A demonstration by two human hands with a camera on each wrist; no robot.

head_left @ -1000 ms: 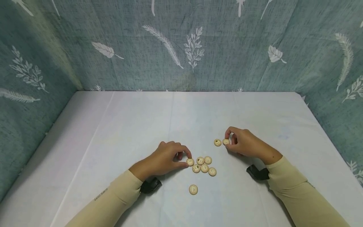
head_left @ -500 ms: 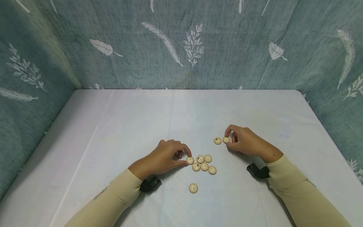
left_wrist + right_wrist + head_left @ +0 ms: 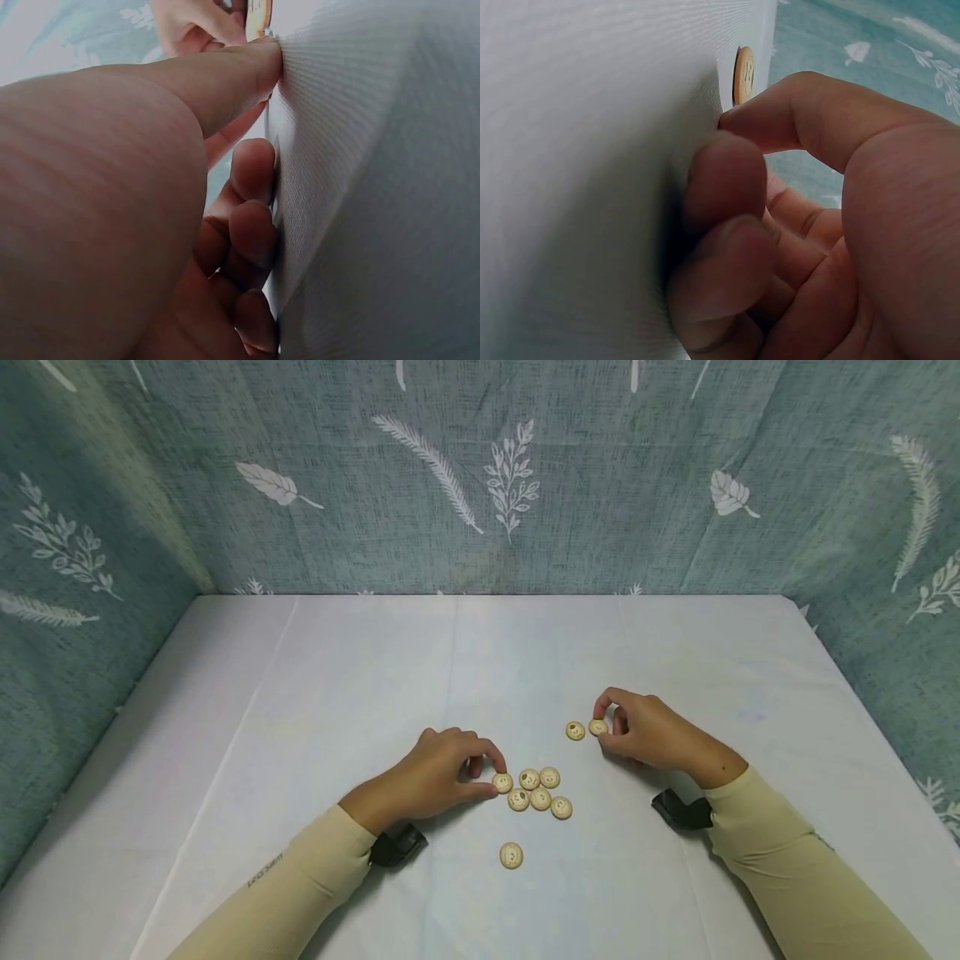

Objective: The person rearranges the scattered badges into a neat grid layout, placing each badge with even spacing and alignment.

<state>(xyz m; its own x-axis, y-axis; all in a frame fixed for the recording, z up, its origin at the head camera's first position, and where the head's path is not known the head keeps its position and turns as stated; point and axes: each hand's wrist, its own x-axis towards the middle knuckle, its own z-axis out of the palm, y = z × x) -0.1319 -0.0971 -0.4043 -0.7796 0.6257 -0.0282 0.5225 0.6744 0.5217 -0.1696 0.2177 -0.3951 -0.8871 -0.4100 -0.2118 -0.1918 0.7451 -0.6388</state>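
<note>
Small round wooden discs with dark printed marks lie flat on the white cloth. My left hand [image 3: 431, 777] pinches one pale disc [image 3: 502, 783] by its edge between thumb and index finger, at the left end of a cluster. Farther back on the right, my right hand [image 3: 645, 731] has another disc [image 3: 597, 727] between thumb and forefinger, low at the cloth. Just left of that one lies a loose disc with a dark spot [image 3: 575, 731]. In the right wrist view, a disc [image 3: 744, 75] shows beyond the thumb. The left wrist view catches only a disc's edge [image 3: 259, 16].
Several discs sit close together in the cluster, including a spotted disc [image 3: 518, 800] and a rightmost disc [image 3: 561, 807]. A single disc [image 3: 511, 856] lies nearer the front. Green leaf-patterned fabric [image 3: 480, 560] walls the back and sides of the white-covered table [image 3: 360, 668].
The head view has shifted slightly, so everything sits a little higher in it. Both hands keep their pinch, and the discs stay where they are.
</note>
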